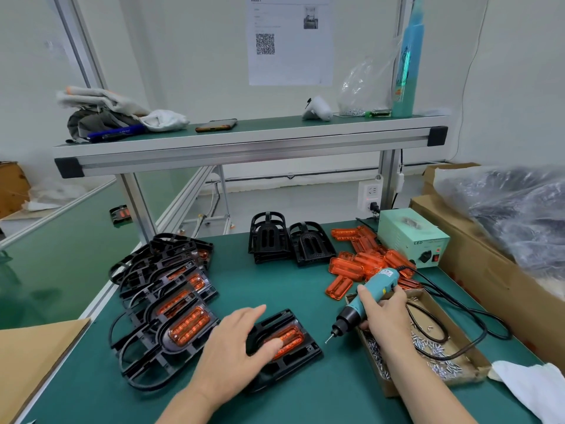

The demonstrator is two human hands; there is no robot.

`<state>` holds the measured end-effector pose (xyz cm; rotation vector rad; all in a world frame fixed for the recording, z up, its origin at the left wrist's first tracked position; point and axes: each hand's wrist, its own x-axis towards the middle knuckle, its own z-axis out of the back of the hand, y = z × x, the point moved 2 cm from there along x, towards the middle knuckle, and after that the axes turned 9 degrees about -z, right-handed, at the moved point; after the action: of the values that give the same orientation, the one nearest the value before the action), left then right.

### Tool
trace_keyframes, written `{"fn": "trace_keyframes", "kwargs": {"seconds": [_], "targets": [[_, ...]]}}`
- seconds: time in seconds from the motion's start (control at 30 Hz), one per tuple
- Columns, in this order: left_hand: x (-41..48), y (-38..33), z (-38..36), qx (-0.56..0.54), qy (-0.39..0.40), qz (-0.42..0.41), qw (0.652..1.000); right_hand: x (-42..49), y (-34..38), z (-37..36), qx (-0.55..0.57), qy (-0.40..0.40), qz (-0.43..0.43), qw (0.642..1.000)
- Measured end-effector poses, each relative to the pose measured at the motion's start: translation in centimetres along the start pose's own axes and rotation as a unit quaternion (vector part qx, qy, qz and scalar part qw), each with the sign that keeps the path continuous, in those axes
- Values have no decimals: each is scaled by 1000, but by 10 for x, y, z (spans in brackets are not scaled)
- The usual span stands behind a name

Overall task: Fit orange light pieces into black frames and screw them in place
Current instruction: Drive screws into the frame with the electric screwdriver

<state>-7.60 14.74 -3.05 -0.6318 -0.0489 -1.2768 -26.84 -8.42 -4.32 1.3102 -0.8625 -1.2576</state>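
— What is the left hand doing?

— The left hand (pixel 235 347) lies flat, fingers straight and relaxed, on a black frame (pixel 284 370) at the near middle of the green table mat (pixel 290 289). Its thumb presses the orange light piece (pixel 292 336) seated in that frame.

— And the right?

— The right hand (pixel 383 313), at three o'clock from the frame, is wrapped round a teal electric screwdriver (pixel 377 284). The bit points toward seven o'clock, with its tip over the mat just beside the frame's right edge and not touching it.

— What lies round them?

— Under the right hand sits a cardboard tray (pixel 426 302) of loose screws (pixel 434 350), and the screwdriver's black cable loops across it. At nine to ten o'clock from the frame is an overlapping heap of fitted frames (pixel 171 304), orange showing in several. At twelve o'clock stand two stacks of empty black frames (pixel 290 240). At one o'clock a pile of loose orange pieces (pixel 360 264) lies against a pale green power box (pixel 412 237).
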Motion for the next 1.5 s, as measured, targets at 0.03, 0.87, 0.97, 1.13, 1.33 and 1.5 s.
{"fn": "trace_keyframes", "kwargs": {"seconds": [0.03,0.87,0.97,1.13,1.33,1.5], "targets": [[-2,-3,-2,1,-6,1,1000,0,0,0,-2,-1,1,1000],[-23,-15,-13,31,-26,27,999,1,-1,-2,-81,-32,12,996],[-24,-16,-11,18,-26,22,999,-2,1,-2,-75,-32,10,997],[-23,-18,-12,17,-24,-2,1000,-6,5,-1,-73,-23,10,997],[-24,-10,-15,11,-76,52,996,-10,7,0,-73,-24,4,997],[-22,-6,-15,-6,-97,88,991,-10,8,0,-85,-27,3,996]]}}
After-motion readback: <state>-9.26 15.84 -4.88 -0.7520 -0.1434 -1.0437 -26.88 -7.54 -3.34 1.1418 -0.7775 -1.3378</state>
